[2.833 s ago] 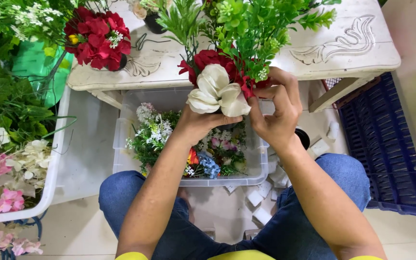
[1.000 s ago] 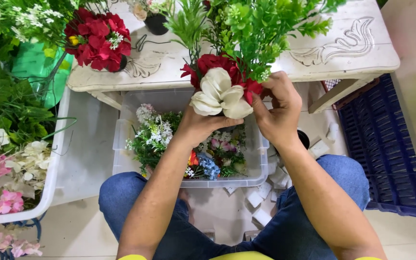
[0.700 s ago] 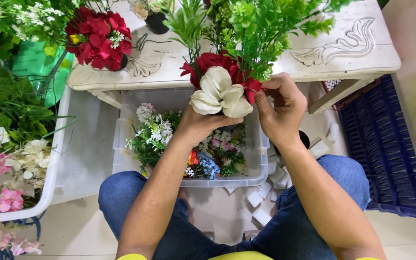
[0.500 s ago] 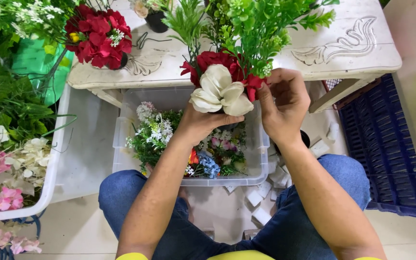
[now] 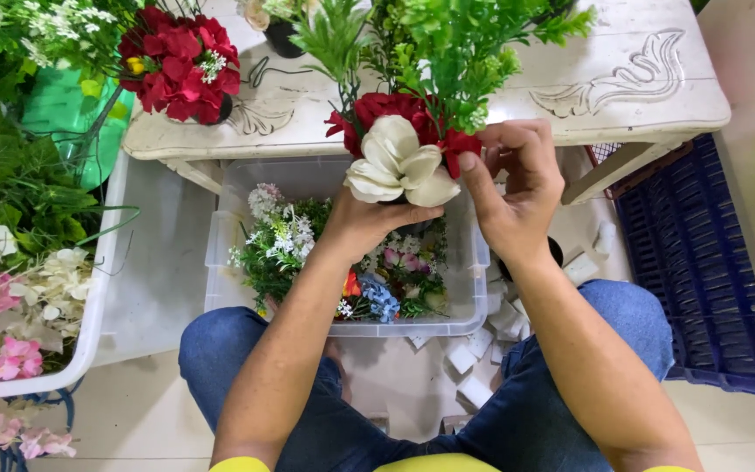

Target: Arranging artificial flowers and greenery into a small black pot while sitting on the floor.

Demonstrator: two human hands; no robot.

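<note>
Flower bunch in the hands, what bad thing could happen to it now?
The left hand alone props the flower bunch from below while the right hand fiddles at its side, so it might tip and drop into the clear bin underneath. The right hand's fingers press by the red petals, which could bend or pop off. The tall green sprigs might catch.

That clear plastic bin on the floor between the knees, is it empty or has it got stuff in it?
Not empty. The clear bin holds artificial flowers and greenery, heaped toward its front; its back strip shows bare.
</note>
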